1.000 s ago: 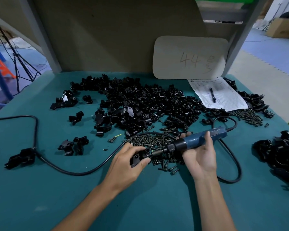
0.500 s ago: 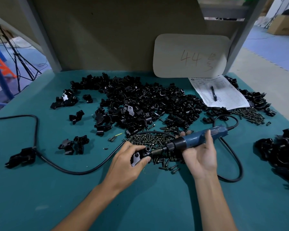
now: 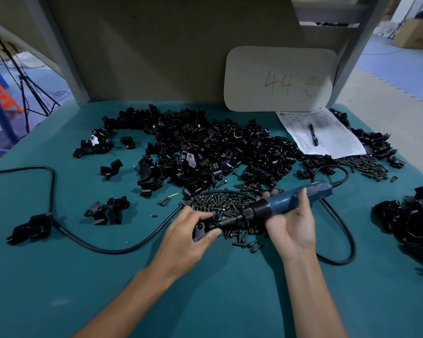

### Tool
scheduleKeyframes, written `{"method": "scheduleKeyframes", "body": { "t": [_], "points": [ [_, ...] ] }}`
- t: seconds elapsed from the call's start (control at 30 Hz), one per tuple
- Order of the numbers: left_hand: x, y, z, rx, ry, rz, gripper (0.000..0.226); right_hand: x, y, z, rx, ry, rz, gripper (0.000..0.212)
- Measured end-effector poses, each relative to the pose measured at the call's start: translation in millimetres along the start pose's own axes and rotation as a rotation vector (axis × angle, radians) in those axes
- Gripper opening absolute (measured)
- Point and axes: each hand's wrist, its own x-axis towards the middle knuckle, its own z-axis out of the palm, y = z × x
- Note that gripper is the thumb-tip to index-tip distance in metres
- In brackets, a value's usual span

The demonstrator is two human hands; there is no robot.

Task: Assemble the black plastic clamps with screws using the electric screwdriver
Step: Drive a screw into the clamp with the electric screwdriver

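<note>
While the left hand point(image 3: 186, 240) pinches a black plastic clamp point(image 3: 198, 231), the right hand point(image 3: 293, 230) grips a blue electric screwdriver point(image 3: 288, 203). Dark loose screws point(image 3: 217, 202) lie beneath; its bit is indistinct.

Teal table point(image 3: 59, 289) bears black clamps point(image 3: 217, 147); loose screws point(image 3: 220, 201); paper form point(image 3: 332, 140).

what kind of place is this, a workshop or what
Probably an assembly bench in a factory or workshop: a heap of black plastic clamps, a pile of screws, and a corded electric screwdriver in the right hand.
</note>
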Motion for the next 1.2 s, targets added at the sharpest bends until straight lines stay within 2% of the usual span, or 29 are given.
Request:
{"method": "scheduleKeyframes", "body": {
  "t": [0.57,0.73,0.8,0.83,0.9,0.97,1.03,1.07,1.13,1.2],
  "points": [
    [3,0,-1,-0.062,-0.013,-0.07,0.022,-10,2,10,0.013,-0.038,-0.014,0.04],
    [15,9,-19,-0.354,-0.156,-0.193,0.022,-19,-18,20,0.028,-0.151,-0.043,0.044],
    [23,15,-32,-0.498,-0.12,-0.278,0.01,-19,-41,26,-0.142,-0.121,-0.107,0.044],
    [28,18,-38,-0.584,-0.073,-0.354,0.013,-19,-53,29,-0.28,-0.077,-0.152,0.042],
    [37,24,-47,-0.841,-0.016,-0.517,0.023,-18,-74,31,-0.667,0.039,-0.242,0.04],
    [41,27,-49,-0.998,-0.036,-0.579,0.04,-20,-85,25,-1.175,0.146,-0.303,0.043],
    [42,30,-44,-0.946,-0.077,-0.568,0.061,-22,-85,12,-1.627,0.208,-0.342,0.045],
    [41,30,-40,-0.879,-0.071,-0.56,0.063,-22,-83,7,-1.78,0.212,-0.351,0.043],
    [37,27,-35,-0.706,-0.041,-0.522,0.052,-21,-79,-3,-1.961,0.211,-0.318,0.041],
    [33,21,-34,-0.526,-0.031,-0.45,0.048,-20,-76,-7,-2.228,0.251,-0.291,0.052]
  ]
}}
